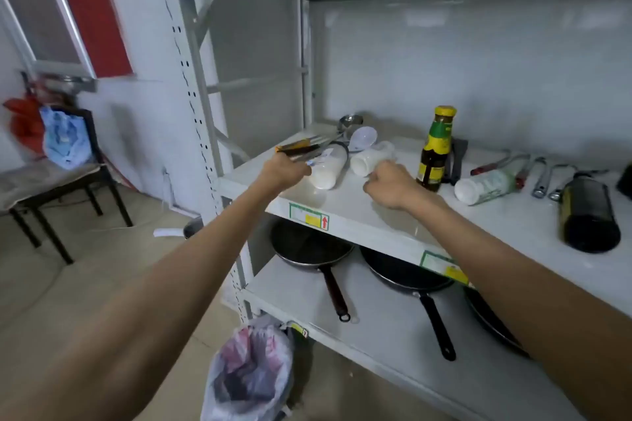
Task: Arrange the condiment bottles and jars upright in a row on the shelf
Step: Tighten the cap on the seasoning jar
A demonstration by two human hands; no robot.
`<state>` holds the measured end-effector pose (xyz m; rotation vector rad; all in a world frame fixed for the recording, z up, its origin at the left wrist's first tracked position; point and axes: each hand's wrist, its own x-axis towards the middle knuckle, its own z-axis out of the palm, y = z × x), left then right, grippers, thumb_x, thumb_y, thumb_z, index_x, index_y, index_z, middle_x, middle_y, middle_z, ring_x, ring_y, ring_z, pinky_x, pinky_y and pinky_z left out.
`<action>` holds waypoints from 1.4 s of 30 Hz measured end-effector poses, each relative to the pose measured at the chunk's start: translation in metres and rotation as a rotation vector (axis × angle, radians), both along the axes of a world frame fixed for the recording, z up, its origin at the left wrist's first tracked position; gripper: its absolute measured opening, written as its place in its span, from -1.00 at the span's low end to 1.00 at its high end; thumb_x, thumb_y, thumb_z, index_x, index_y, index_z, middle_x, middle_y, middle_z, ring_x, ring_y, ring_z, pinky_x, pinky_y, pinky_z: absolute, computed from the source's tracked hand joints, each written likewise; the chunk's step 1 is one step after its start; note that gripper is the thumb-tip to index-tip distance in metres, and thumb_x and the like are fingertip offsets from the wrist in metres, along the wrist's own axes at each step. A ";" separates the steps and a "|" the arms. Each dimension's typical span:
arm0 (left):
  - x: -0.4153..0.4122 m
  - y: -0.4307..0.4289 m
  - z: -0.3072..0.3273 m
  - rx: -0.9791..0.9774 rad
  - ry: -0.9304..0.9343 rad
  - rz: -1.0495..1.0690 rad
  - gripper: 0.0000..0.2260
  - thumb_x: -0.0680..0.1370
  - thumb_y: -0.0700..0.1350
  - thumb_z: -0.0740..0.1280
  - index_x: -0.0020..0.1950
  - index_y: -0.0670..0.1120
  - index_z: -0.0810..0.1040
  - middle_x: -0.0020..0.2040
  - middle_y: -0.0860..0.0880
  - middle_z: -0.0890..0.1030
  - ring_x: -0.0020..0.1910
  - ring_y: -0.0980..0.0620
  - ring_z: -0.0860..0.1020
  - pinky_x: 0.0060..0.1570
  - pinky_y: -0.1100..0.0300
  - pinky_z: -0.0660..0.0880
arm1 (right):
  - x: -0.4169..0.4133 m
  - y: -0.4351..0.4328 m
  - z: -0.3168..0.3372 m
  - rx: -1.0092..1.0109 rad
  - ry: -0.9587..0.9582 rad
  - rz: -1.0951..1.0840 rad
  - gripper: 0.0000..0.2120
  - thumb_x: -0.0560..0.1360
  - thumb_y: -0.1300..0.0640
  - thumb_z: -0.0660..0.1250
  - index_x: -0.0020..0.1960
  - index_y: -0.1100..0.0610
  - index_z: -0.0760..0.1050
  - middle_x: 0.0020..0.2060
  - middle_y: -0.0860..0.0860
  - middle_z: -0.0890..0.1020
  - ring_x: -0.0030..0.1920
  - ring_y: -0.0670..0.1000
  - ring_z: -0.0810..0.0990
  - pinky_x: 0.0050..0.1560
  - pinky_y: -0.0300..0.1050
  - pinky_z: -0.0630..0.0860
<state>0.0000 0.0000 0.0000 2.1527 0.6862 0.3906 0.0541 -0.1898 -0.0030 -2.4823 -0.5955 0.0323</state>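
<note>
A white bottle (328,169) lies on its side at the left end of the white shelf (359,212). My left hand (284,171) is on its left side with the fingers curled against it. A second white jar (369,159) lies beside it. My right hand (390,185) is at that jar's near end with the fingers curled, and the grip is hidden. A brown sauce bottle (435,154) with a yellow cap stands upright. To the right, a white bottle with a green label (485,186) and a dark bottle (588,215) lie on their sides.
Forks, a ladle and a white spoon (364,138) lie behind the white bottles. Tools (540,178) lie along the back right. Frying pans (311,246) rest on the lower shelf. A plastic bag (249,372) sits on the floor, and a chair (58,178) stands at the left.
</note>
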 end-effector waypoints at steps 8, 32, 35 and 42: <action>0.069 0.007 0.026 -0.127 0.100 -0.089 -0.74 0.46 -0.01 0.28 -0.08 -0.21 0.54 -0.20 -0.17 0.48 -0.34 -0.07 0.43 -0.35 0.25 0.38 | 0.011 0.073 -0.006 0.266 0.096 -0.109 -0.52 0.55 -0.08 0.19 0.30 0.24 0.45 0.24 0.27 0.54 0.25 0.26 0.49 0.15 -0.03 0.42; 0.115 0.022 0.016 -0.075 -0.080 -0.033 -0.38 0.14 0.21 0.61 -0.08 -0.26 0.62 -0.19 -0.14 0.65 -0.29 -0.10 0.68 -0.36 0.08 0.63 | 0.037 0.093 -0.046 0.455 0.123 -0.174 -0.52 0.43 -0.11 0.40 0.13 0.26 0.50 0.06 0.18 0.61 0.11 0.22 0.58 0.02 -0.02 0.51; 0.093 0.019 0.008 0.012 -0.230 -0.092 -0.41 0.16 0.24 0.60 -0.05 -0.18 0.66 -0.15 -0.07 0.68 -0.14 0.00 0.66 -0.10 0.10 0.62 | 0.036 0.088 -0.055 0.485 0.105 -0.142 -0.41 0.34 -0.06 0.49 0.21 0.25 0.39 0.08 0.12 0.59 0.08 0.16 0.58 -0.03 -0.03 0.51; 0.061 0.020 -0.015 -0.053 -0.383 -0.246 -0.46 0.23 0.06 0.64 0.09 -0.08 0.54 -0.05 -0.03 0.65 -0.07 0.08 0.65 0.02 0.23 0.59 | 0.046 0.086 -0.073 0.466 0.081 -0.110 -0.25 0.21 -0.06 0.57 0.26 0.13 0.31 0.15 0.08 0.48 0.15 0.12 0.54 0.13 0.04 0.53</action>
